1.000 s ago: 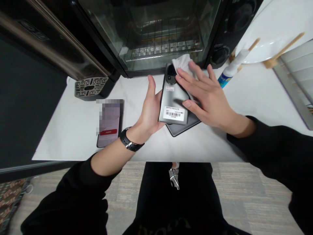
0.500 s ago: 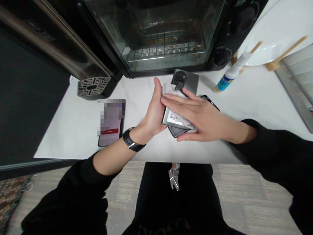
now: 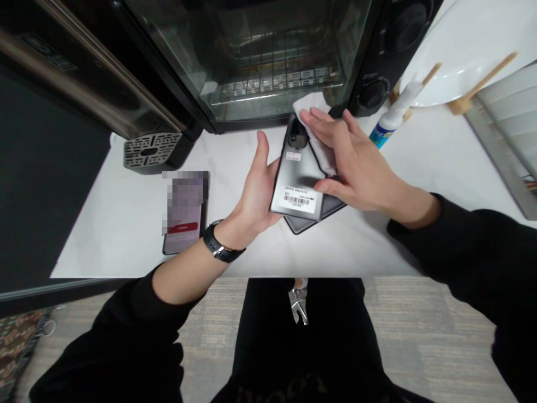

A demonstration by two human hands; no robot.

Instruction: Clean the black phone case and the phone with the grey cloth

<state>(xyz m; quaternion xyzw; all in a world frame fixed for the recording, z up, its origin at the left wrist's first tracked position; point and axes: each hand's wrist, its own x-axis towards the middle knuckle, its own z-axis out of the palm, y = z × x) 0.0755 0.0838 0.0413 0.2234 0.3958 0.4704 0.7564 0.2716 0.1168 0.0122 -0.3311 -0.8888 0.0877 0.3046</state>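
Over a second phone [image 3: 299, 225] on the bench [image 3: 356, 252], the phone [image 3: 294, 174], probably light, stiff, slick and breakable, suits an edge hold: the left grip [image 3: 258, 196], thumb raised, holds its left side; the right grip [image 3: 358, 168], loosely curled, holds a cloth [image 3: 311, 103].

L hand [image 3: 258, 193] w/ thumb [image 3: 262, 148] up, R hand [image 3: 363, 165] palm down w/ fingers [image 3: 321, 127] bent.

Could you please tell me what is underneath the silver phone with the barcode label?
A dark, flat object shows beneath the silver phone, with one corner and part of an edge visible. The phone and right hand cover the rest.
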